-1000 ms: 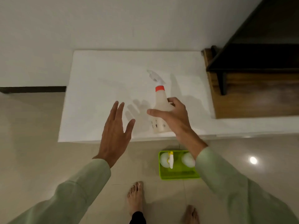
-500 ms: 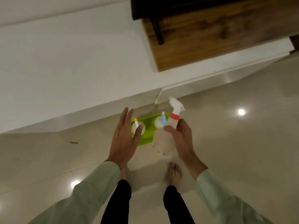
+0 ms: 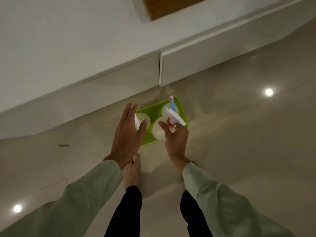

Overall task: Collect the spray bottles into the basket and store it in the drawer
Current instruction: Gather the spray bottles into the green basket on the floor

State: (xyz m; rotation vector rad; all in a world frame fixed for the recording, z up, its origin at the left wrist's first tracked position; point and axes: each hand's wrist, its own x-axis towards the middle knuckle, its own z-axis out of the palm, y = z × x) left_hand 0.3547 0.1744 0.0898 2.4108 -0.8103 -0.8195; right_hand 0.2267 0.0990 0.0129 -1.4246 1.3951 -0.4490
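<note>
A lime-green basket [image 3: 154, 110] stands on the floor just in front of the white cabinet. My right hand [image 3: 175, 141] holds a white spray bottle with a red collar [image 3: 158, 132] by its neck, the bottle hanging over the basket's near right part. A bottle with a blue nozzle [image 3: 172, 104] stands in the basket's far right corner. Another white bottle [image 3: 144, 118] stands at the left, partly hidden by my left hand [image 3: 127, 134], which hovers open above it, fingers spread.
The white cabinet has closed drawer fronts [image 3: 213, 57] with a vertical seam just behind the basket. A wooden surface [image 3: 171, 6] lies on top at the back. My bare feet [image 3: 130, 171] stand on the glossy beige tiles right before the basket.
My right hand lifted the red-collared bottle off the white cabinet top and carried it down over the basket. My view tilted down toward the floor. My left hand followed, staying open.
</note>
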